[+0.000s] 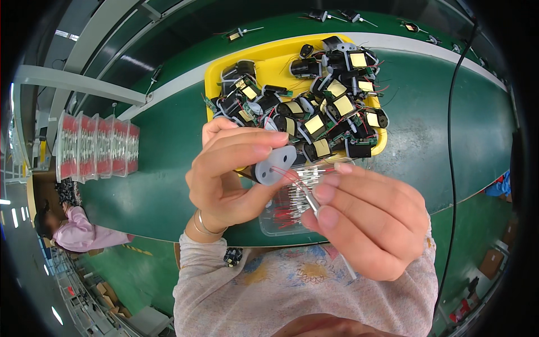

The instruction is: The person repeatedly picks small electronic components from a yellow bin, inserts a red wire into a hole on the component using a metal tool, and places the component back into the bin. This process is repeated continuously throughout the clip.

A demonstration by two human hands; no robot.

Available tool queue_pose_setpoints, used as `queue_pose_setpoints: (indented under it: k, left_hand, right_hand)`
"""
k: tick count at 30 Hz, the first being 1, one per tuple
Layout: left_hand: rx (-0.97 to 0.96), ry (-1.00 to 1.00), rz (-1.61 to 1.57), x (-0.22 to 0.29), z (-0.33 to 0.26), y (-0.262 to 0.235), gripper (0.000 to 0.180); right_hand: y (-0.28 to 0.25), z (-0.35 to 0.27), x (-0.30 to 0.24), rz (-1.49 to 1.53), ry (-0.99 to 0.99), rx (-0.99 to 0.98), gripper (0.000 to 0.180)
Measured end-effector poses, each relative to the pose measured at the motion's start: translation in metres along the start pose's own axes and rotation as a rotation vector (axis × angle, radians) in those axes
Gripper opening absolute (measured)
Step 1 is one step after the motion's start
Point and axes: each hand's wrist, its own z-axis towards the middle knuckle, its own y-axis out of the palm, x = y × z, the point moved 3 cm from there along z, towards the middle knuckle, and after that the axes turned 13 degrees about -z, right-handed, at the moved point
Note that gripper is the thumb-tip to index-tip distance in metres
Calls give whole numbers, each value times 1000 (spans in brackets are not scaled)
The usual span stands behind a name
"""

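Observation:
My left hand (233, 168) pinches a small black unit by its grey oval end plate (275, 166), which has dark round holes. Thin red wires (285, 173) run from the plate toward my right hand. Fingertips of my right hand (368, 219) are closed on a slim silver piece (310, 203); a white rod (349, 267) shows below the same hand. Whether rod and silver piece are one thing is hidden by the fingers. Under both hands lies a clear plastic tray (273, 226) of thin red and silver parts, partly covered.
Beyond my hands, a yellow bin (269, 51) holds many black units with circuit boards and cream pads. Stacked clear trays (96, 147) stand at left on the green table (418, 129). A black cable (451, 146) hangs at right. Another person (84, 230) is at far left.

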Motion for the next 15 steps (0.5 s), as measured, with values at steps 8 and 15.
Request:
queue_pose_setpoints:
  k: [8, 15]
  left_hand:
    - [-80, -12, 17, 2, 2, 1, 33]
    - [-22, -174, -248, 1, 5, 2, 34]
  right_hand:
    - [12, 1, 20, 222, 100, -37, 25]
    - [10, 8, 34, 327, 261, -145, 25]
